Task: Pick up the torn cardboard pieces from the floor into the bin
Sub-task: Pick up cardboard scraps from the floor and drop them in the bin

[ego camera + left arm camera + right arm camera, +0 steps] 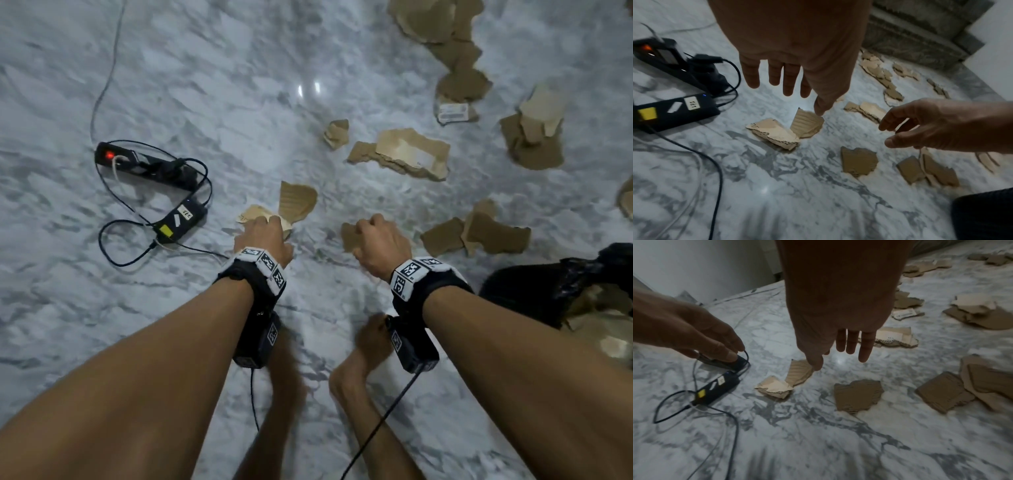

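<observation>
Torn cardboard pieces lie scattered on the marble floor. My left hand [265, 233] [797, 99] hangs open just above a pale folded piece [251, 214] [774, 134] and a ribbed piece [296, 202] [807, 123], holding nothing. My right hand [376, 240] [836, 358] hovers open over a flat brown piece [347, 236] [857, 395], its fingers straight and empty. The bin [534, 291], lined with a black bag, stands at the right with cardboard inside.
A black power strip [144, 164] with a red light, an adapter [181, 219] and looping cables lie left of my left hand. More cardboard [411, 154] [479, 233] [534, 140] spreads right and far. My bare feet [370, 342] are below the wrists.
</observation>
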A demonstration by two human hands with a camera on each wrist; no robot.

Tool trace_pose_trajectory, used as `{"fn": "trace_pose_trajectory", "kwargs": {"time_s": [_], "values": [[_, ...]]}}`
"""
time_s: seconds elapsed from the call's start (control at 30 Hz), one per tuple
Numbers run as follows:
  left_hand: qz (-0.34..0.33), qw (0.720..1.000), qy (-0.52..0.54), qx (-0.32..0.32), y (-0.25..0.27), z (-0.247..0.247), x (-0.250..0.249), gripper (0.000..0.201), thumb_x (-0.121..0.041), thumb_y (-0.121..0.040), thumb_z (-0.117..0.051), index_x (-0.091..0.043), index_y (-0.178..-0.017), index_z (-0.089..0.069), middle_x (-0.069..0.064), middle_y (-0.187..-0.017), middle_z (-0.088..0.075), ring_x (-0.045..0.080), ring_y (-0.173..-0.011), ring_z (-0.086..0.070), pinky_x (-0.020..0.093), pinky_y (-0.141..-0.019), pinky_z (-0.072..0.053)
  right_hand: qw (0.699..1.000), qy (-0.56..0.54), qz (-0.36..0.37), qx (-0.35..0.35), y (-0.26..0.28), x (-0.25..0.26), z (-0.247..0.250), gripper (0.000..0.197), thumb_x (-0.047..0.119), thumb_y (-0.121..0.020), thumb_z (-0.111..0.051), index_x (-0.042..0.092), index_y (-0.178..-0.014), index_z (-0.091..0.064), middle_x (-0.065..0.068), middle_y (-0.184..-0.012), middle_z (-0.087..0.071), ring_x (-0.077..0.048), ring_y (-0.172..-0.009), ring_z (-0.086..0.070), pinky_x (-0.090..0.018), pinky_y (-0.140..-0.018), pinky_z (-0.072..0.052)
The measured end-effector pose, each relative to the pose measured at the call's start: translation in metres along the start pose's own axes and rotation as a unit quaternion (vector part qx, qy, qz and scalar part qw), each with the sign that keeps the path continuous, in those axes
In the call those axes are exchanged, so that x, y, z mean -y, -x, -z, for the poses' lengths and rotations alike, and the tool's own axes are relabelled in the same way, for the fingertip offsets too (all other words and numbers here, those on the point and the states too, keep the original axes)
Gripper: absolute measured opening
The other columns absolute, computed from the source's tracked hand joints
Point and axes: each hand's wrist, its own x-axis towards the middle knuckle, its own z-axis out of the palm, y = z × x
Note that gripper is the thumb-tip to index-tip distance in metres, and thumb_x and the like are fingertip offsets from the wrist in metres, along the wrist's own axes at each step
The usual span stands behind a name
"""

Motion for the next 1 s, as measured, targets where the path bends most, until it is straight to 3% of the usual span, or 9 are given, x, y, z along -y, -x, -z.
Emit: {"fn": "trace_pose_trajectory", "kwargs": {"time_s": [0.13,0.23,0.33,0.4,0.5,0.6,0.77,0.87,1.0], "values": [[-0.031,0.999,-0.033,0.012,-0.069,-0.043,0.014,0.053,-0.035,-0.086,-0.060,-0.011,-0.131,-0.044,0.013,-0.135,-0.044,0.031,-0.129,-0.037,0.047,-0.097,-0.042,0.998,0.051,-0.022,0.009,-0.054,-0.008,-0.045,0.038,0.025,-0.088,-0.060,0.015,-0.124,-0.054,-0.014,-0.125,-0.050,-0.041,-0.112,-0.050,-0.051,-0.090,-0.045],[-0.038,0.997,-0.053,0.028,-0.117,-0.068,0.023,0.062,-0.033,-0.086,-0.063,-0.014,-0.137,-0.034,0.010,-0.144,-0.032,0.030,-0.137,-0.026,0.053,-0.102,-0.038,0.994,0.104,-0.029,0.000,-0.088,-0.013,-0.076,0.031,0.030,-0.083,-0.060,0.017,-0.111,-0.060,-0.012,-0.112,-0.057,-0.039,-0.097,-0.058,-0.047,-0.084,-0.047],[-0.026,0.996,-0.069,0.046,-0.149,-0.086,0.029,0.077,-0.035,-0.079,-0.070,-0.014,-0.139,-0.026,0.012,-0.149,-0.019,0.032,-0.142,-0.015,0.060,-0.102,-0.032,0.996,0.059,-0.062,-0.033,-0.111,-0.019,-0.101,0.032,0.033,-0.092,-0.045,0.021,-0.120,-0.056,-0.011,-0.120,-0.055,-0.037,-0.108,-0.055,-0.047,-0.092,-0.042],[-0.003,0.995,-0.089,0.036,-0.162,-0.101,0.032,0.076,-0.027,-0.078,-0.072,-0.008,-0.136,-0.027,0.016,-0.147,-0.022,0.033,-0.141,-0.015,0.063,-0.100,-0.031,0.995,0.049,-0.071,-0.052,-0.117,-0.026,-0.114,0.035,0.033,-0.095,-0.043,0.021,-0.128,-0.050,-0.010,-0.125,-0.052,-0.035,-0.116,-0.050,-0.047,-0.095,-0.036],[0.010,0.989,-0.142,-0.045,-0.172,-0.121,0.036,0.053,-0.011,-0.083,-0.064,-0.002,-0.128,-0.037,0.020,-0.131,-0.038,0.034,-0.126,-0.036,0.059,-0.094,-0.037,0.996,0.066,-0.047,-0.025,-0.119,-0.039,-0.126,0.057,0.016,-0.086,-0.056,0.017,-0.139,-0.037,-0.011,-0.135,-0.043,-0.033,-0.126,-0.039,-0.044,-0.096,-0.033],[-0.008,0.985,-0.167,-0.044,-0.173,-0.126,0.036,0.039,-0.005,-0.087,-0.054,-0.003,-0.123,-0.042,0.018,-0.125,-0.048,0.033,-0.118,-0.045,0.053,-0.097,-0.036,0.995,0.083,-0.047,-0.014,-0.118,-0.044,-0.125,0.055,0.016,-0.084,-0.059,0.012,-0.135,-0.040,-0.013,-0.132,-0.044,-0.034,-0.126,-0.039,-0.043,-0.094,-0.033],[-0.055,0.976,-0.210,0.008,-0.164,-0.120,0.031,0.030,-0.009,-0.088,-0.053,-0.010,-0.118,-0.053,0.011,-0.120,-0.052,0.030,-0.117,-0.046,0.047,-0.098,-0.036,0.991,0.087,-0.094,0.034,-0.127,-0.053,-0.123,0.059,0.035,-0.076,-0.071,0.012,-0.123,-0.045,-0.014,-0.124,-0.045,-0.039,-0.113,-0.045,-0.049,-0.088,-0.044],[-0.126,0.972,-0.196,-0.029,-0.155,-0.113,0.022,0.035,-0.017,-0.083,-0.063,-0.009,-0.115,-0.054,0.012,-0.118,-0.049,0.032,-0.114,-0.044,0.046,-0.095,-0.037,0.989,0.048,-0.127,0.055,-0.124,-0.056,-0.125,0.045,0.030,-0.081,-0.071,0.011,-0.115,-0.049,-0.013,-0.124,-0.038,-0.040,-0.106,-0.048,-0.048,-0.077,-0.045],[-0.170,0.970,-0.160,-0.064,-0.163,-0.094,0.007,0.048,-0.030,-0.077,-0.069,-0.016,-0.119,-0.053,0.015,-0.136,-0.032,0.035,-0.129,-0.028,0.054,-0.104,-0.029,0.988,-0.003,-0.151,0.016,-0.117,-0.077,-0.126,0.037,0.022,-0.080,-0.072,0.009,-0.107,-0.050,-0.016,-0.126,-0.034,-0.040,-0.099,-0.052,-0.047,-0.081,-0.048]]}}
